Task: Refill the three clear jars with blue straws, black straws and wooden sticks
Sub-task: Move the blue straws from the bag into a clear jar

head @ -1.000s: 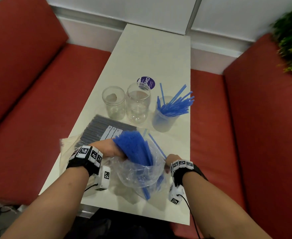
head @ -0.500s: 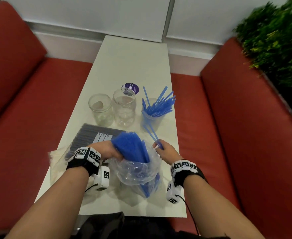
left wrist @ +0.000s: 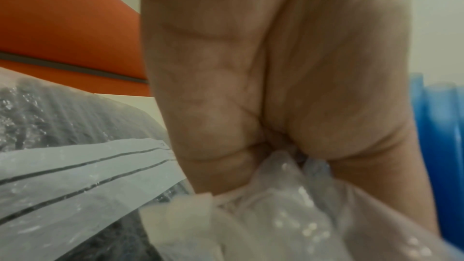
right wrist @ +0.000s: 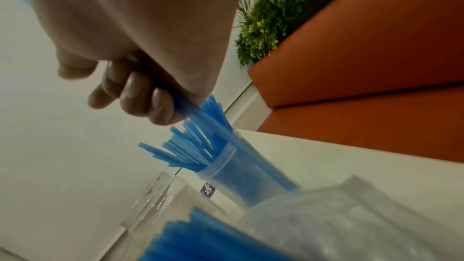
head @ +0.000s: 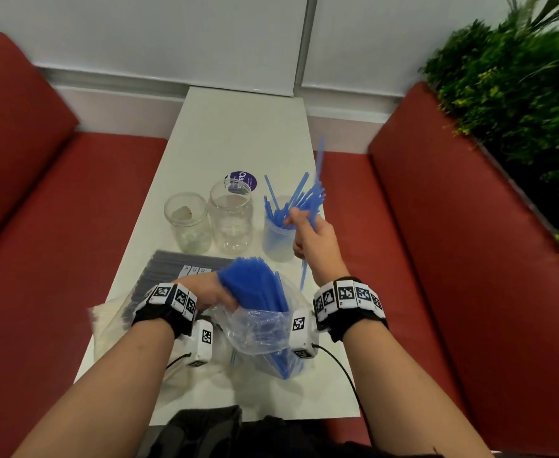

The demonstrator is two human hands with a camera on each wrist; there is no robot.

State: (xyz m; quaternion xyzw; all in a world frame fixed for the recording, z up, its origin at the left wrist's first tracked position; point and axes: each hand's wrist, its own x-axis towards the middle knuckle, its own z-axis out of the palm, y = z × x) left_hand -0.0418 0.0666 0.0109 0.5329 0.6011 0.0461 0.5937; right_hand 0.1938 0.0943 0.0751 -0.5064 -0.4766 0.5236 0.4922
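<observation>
The right-hand clear plastic jar (head: pixel 276 239) is the only one of the three with stock in it: a loose fan of thin blue plastic straws (head: pixel 299 201) stands in it, leaning every way, with room left for more. It sits on the long white worktop (head: pixel 238 133), at the right end of a row with the other two. The right hand (head: pixel 314 241) hovers just above that jar's mouth, fingers curled around a few more blue straws held steeply on end, one of them poking well above the rest; I judge they are about to be dropped in.

Nearer the person, the left hand (head: pixel 210 290) grips the crumpled mouth of a clear plastic bag (head: pixel 258 328), from which a thick bundle of blue straws (head: pixel 253 282) sticks up. So plenty of blue stock remains to move.

The middle clear glass jar (head: pixel 231 219) looks empty. The left clear glass jar (head: pixel 188 223) holds only a small pale scrap I cannot identify. A flat sealed pack of black straws (head: pixel 169 276) lies on the worktop behind the left wrist, apparently unopened. I can see no wooden sticks for certain; a pale bag at the left edge is too blurred to tell.

By my reckoning the job is in its first third: blue partly filled, black and wood not begun.
</observation>
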